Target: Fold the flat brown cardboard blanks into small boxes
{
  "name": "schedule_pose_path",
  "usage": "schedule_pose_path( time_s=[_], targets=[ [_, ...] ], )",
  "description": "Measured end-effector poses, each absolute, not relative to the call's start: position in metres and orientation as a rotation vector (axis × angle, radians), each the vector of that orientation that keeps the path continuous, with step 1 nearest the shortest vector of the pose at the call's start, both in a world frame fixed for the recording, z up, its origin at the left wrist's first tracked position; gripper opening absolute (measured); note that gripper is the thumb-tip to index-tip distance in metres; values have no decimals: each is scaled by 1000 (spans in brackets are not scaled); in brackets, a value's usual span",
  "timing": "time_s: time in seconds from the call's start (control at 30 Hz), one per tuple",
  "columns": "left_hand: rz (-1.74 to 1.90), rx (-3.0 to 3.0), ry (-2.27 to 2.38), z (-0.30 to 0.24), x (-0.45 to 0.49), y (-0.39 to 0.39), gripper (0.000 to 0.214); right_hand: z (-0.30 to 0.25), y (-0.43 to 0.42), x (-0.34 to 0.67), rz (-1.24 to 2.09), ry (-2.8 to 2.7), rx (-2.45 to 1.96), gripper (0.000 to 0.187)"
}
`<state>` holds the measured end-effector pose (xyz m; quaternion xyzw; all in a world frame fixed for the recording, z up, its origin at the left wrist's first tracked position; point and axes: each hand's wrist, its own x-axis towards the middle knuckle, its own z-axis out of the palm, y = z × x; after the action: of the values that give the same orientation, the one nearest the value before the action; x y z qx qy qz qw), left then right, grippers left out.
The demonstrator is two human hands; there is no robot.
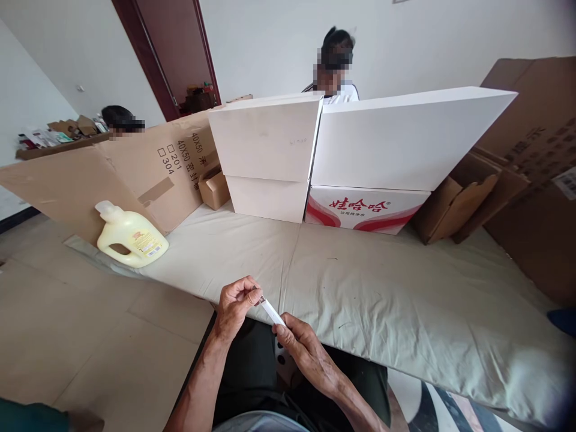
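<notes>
Over my lap, at the near edge of the cloth-covered surface, my two hands hold a slim white stick-like tool (pixel 272 312) between them. Its upper left end looks metallic and is partly hidden by fingers; I cannot make out its exact kind. My left hand (pixel 238 303) pinches that metal end between thumb and fingers. The lower white end sits in my right hand (pixel 303 345), thumb on top and fingers curled beneath.
A pale green cloth (pixel 360 288) covers the surface. A yellow jug (pixel 132 237) stands at its left end. Behind are a printed cardboard panel (pixel 180 162), white boxes (pixel 270 138), a red-and-white carton (pixel 366 210) and brown boxes (pixel 454 198). Two people sit beyond them.
</notes>
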<state>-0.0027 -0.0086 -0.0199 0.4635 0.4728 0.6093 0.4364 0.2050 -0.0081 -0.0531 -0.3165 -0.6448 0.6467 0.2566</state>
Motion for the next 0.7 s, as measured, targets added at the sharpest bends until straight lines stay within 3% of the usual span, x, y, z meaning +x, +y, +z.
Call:
schedule_pose_path(
  time_s=[0.4, 0.7],
  targets=[
    [1604, 1157, 1242, -11, -11, -10, 36, -53, -13, 204, 1850, -1667, -830, 59],
    [1504, 1215, 1305, -4, -14, -13, 48, -55, -17, 206, 1869, -1647, -843, 59]
  ],
)
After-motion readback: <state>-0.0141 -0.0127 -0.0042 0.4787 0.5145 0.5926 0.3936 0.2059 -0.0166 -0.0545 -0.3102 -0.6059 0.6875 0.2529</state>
